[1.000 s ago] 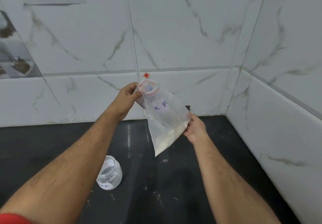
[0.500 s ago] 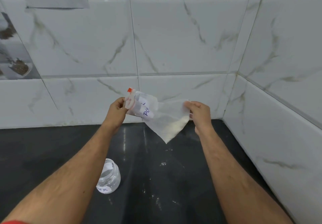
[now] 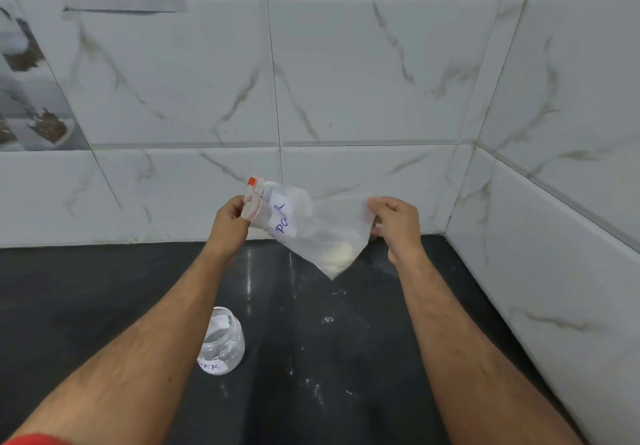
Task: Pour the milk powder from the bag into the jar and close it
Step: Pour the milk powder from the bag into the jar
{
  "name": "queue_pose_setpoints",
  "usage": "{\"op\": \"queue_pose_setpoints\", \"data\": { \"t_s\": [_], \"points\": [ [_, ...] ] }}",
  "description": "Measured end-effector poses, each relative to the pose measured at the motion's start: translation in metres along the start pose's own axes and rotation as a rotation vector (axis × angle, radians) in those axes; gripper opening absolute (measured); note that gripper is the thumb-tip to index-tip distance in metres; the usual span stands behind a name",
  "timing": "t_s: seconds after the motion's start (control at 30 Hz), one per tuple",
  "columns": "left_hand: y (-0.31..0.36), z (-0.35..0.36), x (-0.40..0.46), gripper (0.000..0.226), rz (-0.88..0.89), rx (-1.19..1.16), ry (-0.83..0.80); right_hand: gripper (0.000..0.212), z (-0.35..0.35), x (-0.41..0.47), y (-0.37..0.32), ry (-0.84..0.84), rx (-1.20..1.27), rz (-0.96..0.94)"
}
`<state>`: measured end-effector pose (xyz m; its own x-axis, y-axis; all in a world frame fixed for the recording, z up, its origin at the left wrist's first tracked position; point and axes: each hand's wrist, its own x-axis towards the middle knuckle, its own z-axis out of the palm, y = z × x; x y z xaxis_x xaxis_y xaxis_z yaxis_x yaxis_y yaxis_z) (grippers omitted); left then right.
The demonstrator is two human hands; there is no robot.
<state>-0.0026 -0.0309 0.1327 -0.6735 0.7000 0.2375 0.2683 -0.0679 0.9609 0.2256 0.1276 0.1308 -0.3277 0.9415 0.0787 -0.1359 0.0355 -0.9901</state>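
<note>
I see a clear plastic bag (image 3: 311, 233) held in the air above a dark countertop (image 3: 86, 289), between both hands. The left hand (image 3: 230, 225) pinches the bag's mouth end, where a zip strip with a red-orange slider (image 3: 252, 181) is bunched at the fingers. The right hand (image 3: 398, 225) pinches the opposite edge, at about 3 o'clock from the left hand. The bag hangs slack between them, and a small heap of pale milk powder (image 3: 341, 254) sits in its lowest corner, which points toward 6 o'clock. A white label (image 3: 283, 218) on the bag carries blue handwriting; I read the letters "PO" and a further stroke, the rest being creased out of sight. A clear jar (image 3: 223, 342) stands upright and uncapped on the countertop at about 7 o'clock from the bag, well apart from it and partly hidden by the left forearm. Its white label (image 3: 213, 366) shows the blue letters "ER". White specks (image 3: 327, 320) lie scattered on the countertop. Marbled white tiles (image 3: 346, 64) form the wall behind.
</note>
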Motion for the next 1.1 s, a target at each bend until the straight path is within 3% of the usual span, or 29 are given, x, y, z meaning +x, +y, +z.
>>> {"op": "queue_pose_setpoints", "data": {
  "t_s": [0.23,0.33,0.43,0.53,0.63,0.97,1.1],
  "points": [
    [0.002,-0.013,-0.011,0.019,0.012,0.036,-0.042,0.027,-0.005,0.003,-0.003,0.07,0.06,-0.027],
    [0.003,-0.018,-0.015,0.005,-0.005,0.052,-0.041,0.033,-0.005,0.003,-0.008,0.053,0.049,-0.041],
    [0.002,-0.02,-0.018,0.024,0.011,0.114,-0.054,0.032,-0.004,0.005,-0.009,0.105,0.023,-0.068],
    [0.011,-0.015,-0.02,0.015,0.031,0.113,-0.038,0.035,-0.004,0.005,-0.009,0.074,-0.006,-0.053],
    [0.021,-0.011,-0.018,0.021,0.055,0.141,-0.067,0.03,-0.009,0.009,-0.007,0.156,0.018,-0.026],
    [0.111,0.036,-0.011,0.022,0.384,0.504,-0.276,0.01,-0.02,0.014,0.035,0.153,0.274,0.347],
    [0.13,0.051,-0.007,0.025,0.419,0.578,-0.246,0.019,-0.012,0.006,0.044,0.127,0.355,0.406]
  ]
}}
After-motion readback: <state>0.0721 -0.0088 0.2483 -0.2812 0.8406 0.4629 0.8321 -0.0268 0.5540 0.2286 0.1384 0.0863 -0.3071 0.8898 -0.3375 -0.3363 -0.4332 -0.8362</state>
